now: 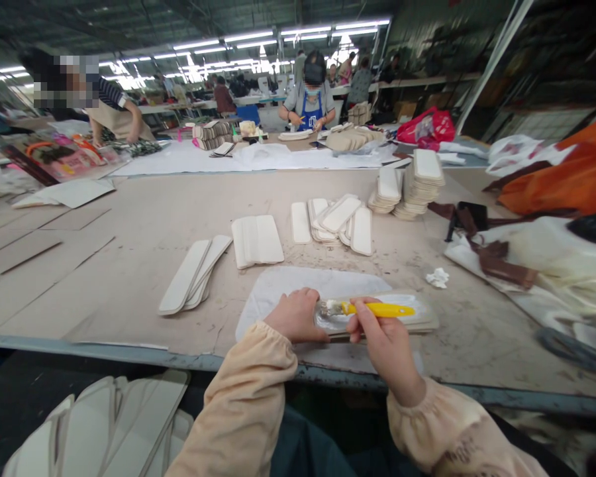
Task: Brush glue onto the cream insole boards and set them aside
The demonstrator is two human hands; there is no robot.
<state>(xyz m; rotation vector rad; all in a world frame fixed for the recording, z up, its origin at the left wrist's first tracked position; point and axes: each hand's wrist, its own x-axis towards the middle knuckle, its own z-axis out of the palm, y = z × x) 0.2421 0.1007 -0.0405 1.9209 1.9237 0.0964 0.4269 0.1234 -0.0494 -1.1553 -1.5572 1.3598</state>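
Observation:
My right hand [385,338] grips a brush by its yellow handle [385,309]. Its bristles, smeared with white, rest on a long rounded panel [402,301] that is streaked with wet white glue or paste. Around the left end of this panel, which lies on a low stack of similar ones, my left hand [298,317] is closed, thumb on the near side. A translucent white sheet [261,298] is spread underneath, near the table's front edge.
Loose panels [186,275], a squared group of panels [258,240] and taller stacks [424,179] stand farther back. More panels [94,424] lie below at left. A crumpled tissue [438,277] and a white plastic container [551,252] are at right. Other people work across the table.

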